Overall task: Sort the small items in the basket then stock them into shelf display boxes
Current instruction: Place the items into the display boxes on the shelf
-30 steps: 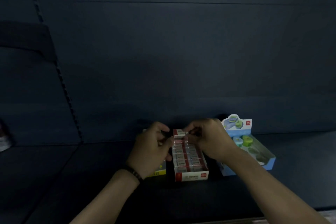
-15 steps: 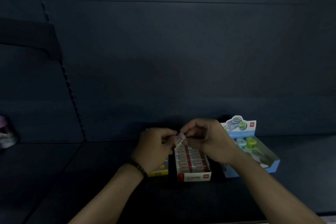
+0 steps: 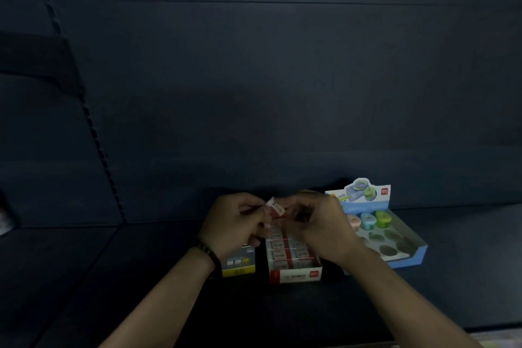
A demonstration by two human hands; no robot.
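A red and white display box (image 3: 295, 274) stands on the dark shelf, filled with rows of small wrapped erasers. Above its far end, my left hand (image 3: 237, 223) and my right hand (image 3: 319, 223) both pinch one small red and white eraser (image 3: 275, 207), tilted, between their fingertips. To the right is a blue display box (image 3: 409, 258) with three coloured sharpeners (image 3: 367, 219) at its back and several vacant round slots. A yellow and grey box (image 3: 238, 264) sits left of the red box, partly hidden by my left wrist.
The dark shelf board (image 3: 113, 277) stretches left and right of the boxes, with a dark back panel (image 3: 254, 93) behind. A perforated upright (image 3: 93, 127) runs down the left side. A pale object (image 3: 4, 219) shows at the far left edge.
The eraser has been lifted from the far end of the red box and tilted between both hands. The view has shifted slightly, and the hands sit a little higher.
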